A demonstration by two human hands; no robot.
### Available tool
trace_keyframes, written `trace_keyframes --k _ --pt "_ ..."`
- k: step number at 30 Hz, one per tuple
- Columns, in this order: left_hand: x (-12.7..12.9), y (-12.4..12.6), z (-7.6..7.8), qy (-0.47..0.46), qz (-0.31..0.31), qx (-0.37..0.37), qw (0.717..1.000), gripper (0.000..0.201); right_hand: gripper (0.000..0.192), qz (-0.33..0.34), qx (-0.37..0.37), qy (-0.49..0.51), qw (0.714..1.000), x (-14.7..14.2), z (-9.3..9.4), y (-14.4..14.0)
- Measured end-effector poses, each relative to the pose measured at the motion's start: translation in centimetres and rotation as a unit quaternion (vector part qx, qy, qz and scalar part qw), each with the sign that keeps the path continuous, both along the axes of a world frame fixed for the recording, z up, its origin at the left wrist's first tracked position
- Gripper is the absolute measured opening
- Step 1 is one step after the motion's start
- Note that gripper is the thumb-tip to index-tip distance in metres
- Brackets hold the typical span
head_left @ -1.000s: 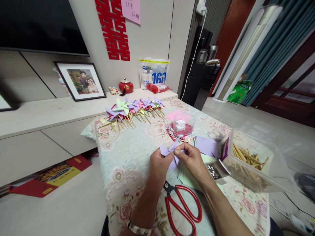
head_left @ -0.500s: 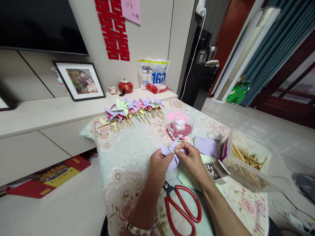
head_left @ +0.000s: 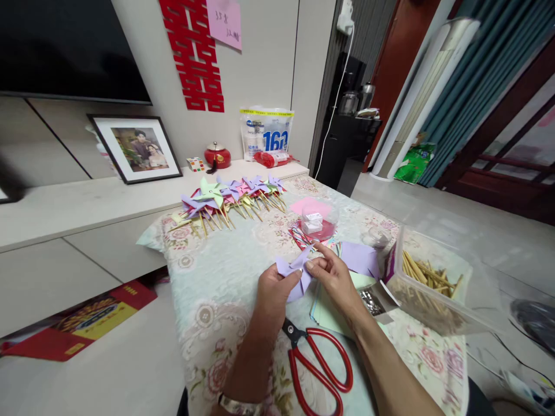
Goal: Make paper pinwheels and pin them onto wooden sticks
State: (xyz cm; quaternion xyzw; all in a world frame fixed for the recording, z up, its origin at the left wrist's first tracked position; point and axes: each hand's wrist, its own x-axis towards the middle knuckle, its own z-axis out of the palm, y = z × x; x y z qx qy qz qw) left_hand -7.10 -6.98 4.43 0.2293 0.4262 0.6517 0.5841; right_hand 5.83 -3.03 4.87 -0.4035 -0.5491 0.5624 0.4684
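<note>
A purple pinwheel (head_left: 295, 273) is held above the near middle of the surface (head_left: 217, 271), pinched by the left hand (head_left: 273, 292) and by the right hand (head_left: 332, 280). Red scissors (head_left: 318, 367) lie near, below the hands; a stick box (head_left: 427, 286) stands at the right.

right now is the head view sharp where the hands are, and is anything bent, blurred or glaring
Head view: the left hand, the right hand and the purple paper pinwheel they hold are sharp under soft, even light; the wide lens bends the door frame and the wall lines; the clear plastic box shows faint sheen; the bottom right corner is smeared.
</note>
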Motion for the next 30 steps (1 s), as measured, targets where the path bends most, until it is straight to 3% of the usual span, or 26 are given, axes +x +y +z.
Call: trace_keyframes --k 4,8,17,22,25,27,30 --pt "-0.4 0.2 -0.2 0.016 0.01 0.003 1.0 0.04 0.047 0.015 -0.039 0.04 0.998 0.4 0.1 0.3" --pt "-0.3 0.1 -0.3 0.055 0.005 -0.003 0.998 0.034 0.032 0.07 -0.025 -0.004 0.997 0.4 0.7 0.0" --pt "-0.7 -0.4 0.5 0.045 -0.074 -0.006 0.996 0.038 0.018 0.112 -0.009 -0.081 0.99 1.1 0.3 0.4" --pt "-1.1 -0.4 0.8 0.043 -0.091 -0.008 0.995 0.04 0.013 0.084 0.026 -0.067 0.994 0.6 0.0 0.4" --pt "-1.7 -0.2 0.8 0.086 -0.017 -0.042 0.995 0.044 0.013 0.03 0.034 -0.051 0.998 0.2 -0.1 0.6" --pt "-2.2 0.0 1.0 0.134 0.083 -0.065 0.985 0.049 0.015 -0.011 0.042 -0.038 0.998 -0.1 -0.2 0.7" --pt "-2.3 -0.4 1.8 0.284 0.21 -0.059 0.934 0.048 0.016 -0.073 0.058 -0.019 0.995 -0.4 -0.4 0.8"
